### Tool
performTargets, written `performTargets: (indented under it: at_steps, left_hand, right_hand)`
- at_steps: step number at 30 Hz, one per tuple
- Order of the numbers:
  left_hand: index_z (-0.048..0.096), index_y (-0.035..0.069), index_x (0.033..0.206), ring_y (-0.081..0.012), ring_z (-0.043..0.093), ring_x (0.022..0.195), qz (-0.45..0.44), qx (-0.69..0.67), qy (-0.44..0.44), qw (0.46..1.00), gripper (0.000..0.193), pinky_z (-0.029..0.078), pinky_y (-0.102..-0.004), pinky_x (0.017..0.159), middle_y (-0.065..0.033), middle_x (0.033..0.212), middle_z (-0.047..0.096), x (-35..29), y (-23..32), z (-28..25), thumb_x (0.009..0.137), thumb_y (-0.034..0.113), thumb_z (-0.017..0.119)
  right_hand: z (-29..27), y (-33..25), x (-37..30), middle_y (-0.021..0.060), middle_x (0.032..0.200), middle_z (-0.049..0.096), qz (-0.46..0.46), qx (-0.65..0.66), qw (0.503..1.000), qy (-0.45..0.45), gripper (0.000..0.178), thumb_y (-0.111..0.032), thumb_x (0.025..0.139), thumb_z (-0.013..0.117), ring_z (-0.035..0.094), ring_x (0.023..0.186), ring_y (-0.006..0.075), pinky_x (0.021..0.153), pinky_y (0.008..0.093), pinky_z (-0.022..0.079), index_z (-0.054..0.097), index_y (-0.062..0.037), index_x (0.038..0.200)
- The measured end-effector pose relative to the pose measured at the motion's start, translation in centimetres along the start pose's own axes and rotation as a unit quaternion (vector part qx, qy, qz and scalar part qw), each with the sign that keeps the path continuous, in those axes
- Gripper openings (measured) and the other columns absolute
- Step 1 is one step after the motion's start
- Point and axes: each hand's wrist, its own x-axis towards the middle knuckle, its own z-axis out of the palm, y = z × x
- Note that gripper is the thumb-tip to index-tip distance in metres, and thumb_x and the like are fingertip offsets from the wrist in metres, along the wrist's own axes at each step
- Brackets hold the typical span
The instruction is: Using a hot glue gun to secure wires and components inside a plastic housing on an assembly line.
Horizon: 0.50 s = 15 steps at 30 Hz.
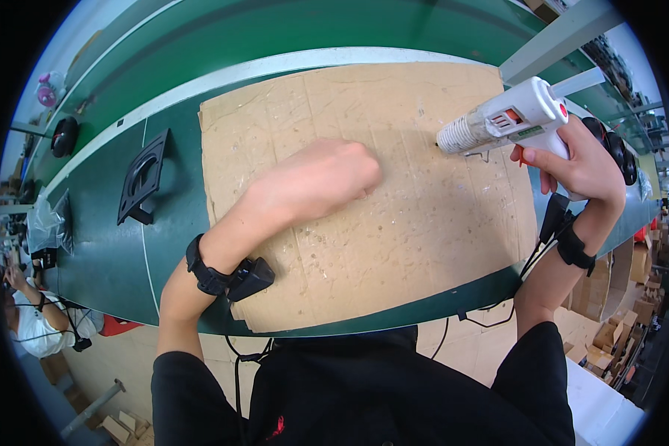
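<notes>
A white hot glue gun (510,119) is gripped in my right hand (583,163), over the right side of a cardboard sheet (394,245). Its nozzle end, wrapped in a white coil, points left, and a translucent glue stick (581,81) juts from its back. My fingers curl round the handle near the orange trigger. Over the middle of the cardboard, my left hand (321,178) is closed, knuckles up. The fingertips are turned under, so anything in them is hidden.
A black square frame-like part (143,177) stands on the green bench (97,245) at left, near a clear plastic bag (50,223). Round black parts (617,149) lie beyond my right hand. A post (561,41) rises at far right. Another person (44,323) is at lower left.
</notes>
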Motion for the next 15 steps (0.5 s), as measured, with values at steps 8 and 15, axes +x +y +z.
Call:
performTargets:
  at_steps: [8, 15]
  left_hand:
    - [0.063, -0.001, 0.082, -0.0354, 0.063, 0.089, -0.016, 0.02, -0.015, 1.0, 0.011, 0.05, -0.0436, 0.075, -0.0146, 0.086, 0.064, 0.2, 0.19, 0.08, 0.083, 0.008, 0.068]
    - [0.061, -0.001, 0.082, -0.0344, 0.062, 0.091, -0.01, 0.037, -0.008, 0.999, 0.011, 0.05, -0.0437, 0.076, -0.014, 0.085, 0.062, 0.21, 0.28, 0.26, 0.084, 0.008, 0.066]
  right_hand:
    - [0.06, 0.06, -0.05, 0.0074, 0.08, 0.066, 0.005, 0.01, 1.0, 0.006, 0.032, -0.019, 0.092, 0.072, 0.062, 0.05, 0.0129, 0.046, 0.0251, 0.049, 0.061, 0.004, 0.111]
    - [-0.01, -0.03, -0.01, 0.0075, 0.079, 0.066, -0.001, 0.002, 1.0, 0.009, 0.031, -0.02, 0.091, 0.072, 0.062, 0.05, 0.0136, 0.046, 0.0256, 0.049, 0.062, 0.0044, 0.107]
